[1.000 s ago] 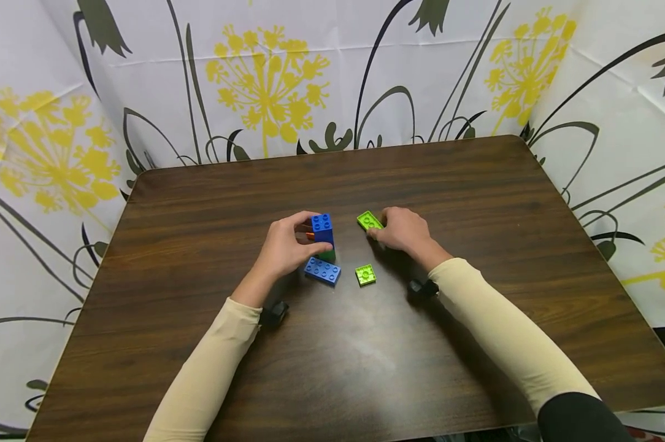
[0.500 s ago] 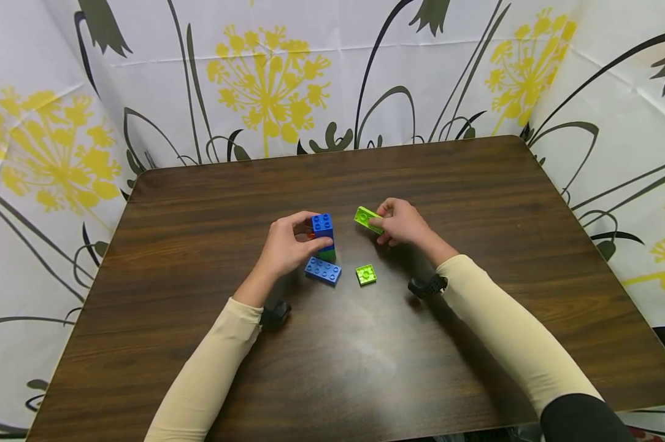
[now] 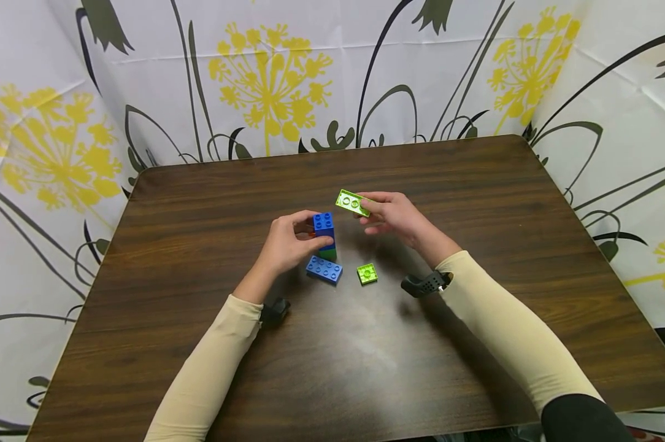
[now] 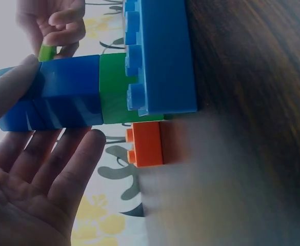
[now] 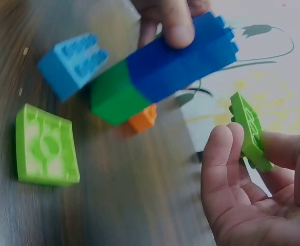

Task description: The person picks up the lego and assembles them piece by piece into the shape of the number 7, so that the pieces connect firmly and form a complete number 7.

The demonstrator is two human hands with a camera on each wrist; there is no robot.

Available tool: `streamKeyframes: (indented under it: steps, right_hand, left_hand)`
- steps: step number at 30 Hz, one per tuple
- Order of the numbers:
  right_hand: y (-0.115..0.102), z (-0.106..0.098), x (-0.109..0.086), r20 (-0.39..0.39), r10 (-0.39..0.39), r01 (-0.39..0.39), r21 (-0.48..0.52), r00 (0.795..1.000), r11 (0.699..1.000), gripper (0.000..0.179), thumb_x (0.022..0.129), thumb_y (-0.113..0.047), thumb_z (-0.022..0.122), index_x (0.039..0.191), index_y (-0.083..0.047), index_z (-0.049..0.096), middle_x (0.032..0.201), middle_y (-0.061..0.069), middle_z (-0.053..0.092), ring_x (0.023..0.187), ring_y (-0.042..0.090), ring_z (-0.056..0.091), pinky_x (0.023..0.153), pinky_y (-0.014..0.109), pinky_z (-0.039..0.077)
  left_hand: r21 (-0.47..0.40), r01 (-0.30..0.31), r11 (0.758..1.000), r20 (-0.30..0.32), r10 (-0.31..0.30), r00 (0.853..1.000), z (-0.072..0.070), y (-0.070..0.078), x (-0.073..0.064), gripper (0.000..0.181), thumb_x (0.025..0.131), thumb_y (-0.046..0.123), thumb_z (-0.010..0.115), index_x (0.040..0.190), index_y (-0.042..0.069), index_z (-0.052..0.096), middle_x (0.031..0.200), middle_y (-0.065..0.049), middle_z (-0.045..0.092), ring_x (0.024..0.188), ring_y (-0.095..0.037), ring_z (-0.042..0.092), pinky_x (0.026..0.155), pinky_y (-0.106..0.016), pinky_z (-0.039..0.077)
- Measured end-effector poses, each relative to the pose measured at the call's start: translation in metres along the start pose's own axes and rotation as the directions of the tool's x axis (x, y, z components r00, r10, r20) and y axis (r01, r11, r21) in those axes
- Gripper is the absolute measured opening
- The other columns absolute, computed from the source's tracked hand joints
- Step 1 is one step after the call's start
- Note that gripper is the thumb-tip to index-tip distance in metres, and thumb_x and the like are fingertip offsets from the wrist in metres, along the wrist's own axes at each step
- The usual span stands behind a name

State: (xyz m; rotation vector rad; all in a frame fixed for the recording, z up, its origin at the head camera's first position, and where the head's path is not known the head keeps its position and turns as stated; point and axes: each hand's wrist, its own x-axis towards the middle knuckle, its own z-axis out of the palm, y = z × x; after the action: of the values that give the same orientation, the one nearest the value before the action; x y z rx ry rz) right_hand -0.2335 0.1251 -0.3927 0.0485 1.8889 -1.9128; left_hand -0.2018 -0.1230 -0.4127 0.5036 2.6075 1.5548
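Note:
My left hand [image 3: 285, 248] holds an upright stack of toy building bricks [image 3: 324, 226], thumb on the near side and fingers behind. Dark blue bricks [image 4: 70, 92] sit over a green brick [image 4: 115, 87] at its base. To the right, my right hand [image 3: 397, 216] pinches one end of a thin lime green plate brick [image 3: 346, 201] between thumb and fingers. Its hollow underside faces the head camera, and its free end points toward the stack. In the right wrist view this plate brick [image 5: 248, 128] is up off the table, apart from the stack.
A lighter blue brick [image 3: 324, 271] lies just in front of the stack, studs up. Right of it is a square lime green brick [image 3: 367, 274], hollow side up. An orange brick [image 4: 148, 144] stands beside the stack's base. A patterned cloth [image 3: 288, 80] hangs behind the table [image 3: 448, 184].
My right hand has lifted the lime green plate brick off the table and carried it left and farther back, closer to the stack. The left hand keeps its place on the stack.

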Motion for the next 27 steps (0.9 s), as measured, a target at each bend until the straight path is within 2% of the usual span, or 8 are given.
streamKeyframes:
  steps: [5, 10, 14, 17, 19, 22, 27]
  right_hand:
    - [-0.007, 0.003, -0.003, 0.042, 0.029, -0.034, 0.123, 0.999, 0.992, 0.042, 0.103, -0.028, 0.053, 0.139, -0.007, 0.054, 0.117, 0.023, 0.060, 0.086, 0.021, 0.065, 0.076, 0.033, 0.059]
    - [-0.012, 0.008, -0.007, 0.088, -0.003, -0.012, 0.177, 0.996, 0.984, 0.042, 0.102, -0.029, 0.054, 0.137, -0.007, 0.056, 0.116, 0.021, 0.062, 0.096, 0.031, 0.064, 0.091, 0.043, 0.054]
    - [-0.016, 0.012, -0.009, 0.100, -0.034, 0.015, 0.184, 0.994, 0.983, 0.042, 0.100, -0.026, 0.057, 0.139, -0.009, 0.055, 0.124, 0.021, 0.060, 0.105, 0.033, 0.061, 0.100, 0.049, 0.046]
    - [-0.017, 0.015, -0.010, 0.113, -0.060, 0.039, 0.179, 0.992, 0.983, 0.042, 0.100, -0.019, 0.057, 0.140, -0.009, 0.054, 0.132, 0.018, 0.056, 0.116, 0.037, 0.055, 0.102, 0.049, 0.045]
    - [-0.018, 0.017, -0.012, 0.128, -0.097, 0.077, 0.156, 0.987, 0.985, 0.041, 0.100, -0.014, 0.057, 0.140, -0.006, 0.054, 0.135, 0.015, 0.053, 0.121, 0.038, 0.051, 0.100, 0.045, 0.048]
    - [-0.018, 0.021, -0.014, 0.148, -0.190, 0.178, 0.093, 0.970, 0.980, 0.041, 0.098, -0.009, 0.059, 0.138, -0.001, 0.054, 0.135, 0.014, 0.054, 0.119, 0.036, 0.052, 0.097, 0.041, 0.050]
    - [-0.016, 0.031, -0.016, 0.147, -0.335, 0.351, -0.096, 0.931, 0.932, 0.036, 0.094, -0.009, 0.066, 0.130, -0.003, 0.062, 0.127, 0.009, 0.063, 0.109, 0.028, 0.058, 0.096, 0.040, 0.050]
  left_hand:
    - [-0.008, -0.009, 1.000, 0.002, 0.009, 1.000, 0.000, 0.001, 0.001, 0.046, 0.080, 0.022, 0.084, 0.119, 0.006, 0.067, 0.105, -0.008, 0.069, 0.093, -0.021, 0.068, 0.086, -0.039, 0.056]
    - [-0.017, 0.004, 1.000, 0.007, -0.004, 1.000, -0.001, 0.000, 0.002, 0.046, 0.079, 0.023, 0.084, 0.119, 0.007, 0.067, 0.105, -0.008, 0.070, 0.095, -0.022, 0.068, 0.086, -0.039, 0.056]
    - [-0.013, 0.007, 1.000, 0.005, -0.007, 1.000, -0.003, 0.000, 0.001, 0.046, 0.079, 0.024, 0.084, 0.118, 0.007, 0.068, 0.106, -0.008, 0.070, 0.096, -0.022, 0.068, 0.085, -0.037, 0.057]
    - [-0.006, 0.017, 1.000, 0.007, -0.017, 1.000, -0.002, 0.000, 0.001, 0.045, 0.080, 0.026, 0.084, 0.118, 0.008, 0.068, 0.106, -0.006, 0.070, 0.098, -0.021, 0.068, 0.086, -0.037, 0.056]
    - [-0.001, 0.022, 1.000, 0.009, -0.022, 1.000, -0.002, -0.001, 0.000, 0.044, 0.080, 0.026, 0.083, 0.118, 0.008, 0.068, 0.106, -0.005, 0.070, 0.098, -0.020, 0.068, 0.086, -0.036, 0.056]
    - [-0.005, 0.020, 1.000, 0.010, -0.020, 1.000, -0.001, -0.002, 0.000, 0.044, 0.081, 0.026, 0.083, 0.117, 0.008, 0.067, 0.107, -0.005, 0.070, 0.099, -0.020, 0.068, 0.087, -0.036, 0.056]
    - [-0.027, 0.003, 1.000, 0.010, -0.003, 1.000, -0.001, -0.003, 0.000, 0.047, 0.082, 0.026, 0.082, 0.122, 0.006, 0.066, 0.112, -0.007, 0.070, 0.100, -0.023, 0.068, 0.086, -0.038, 0.056]
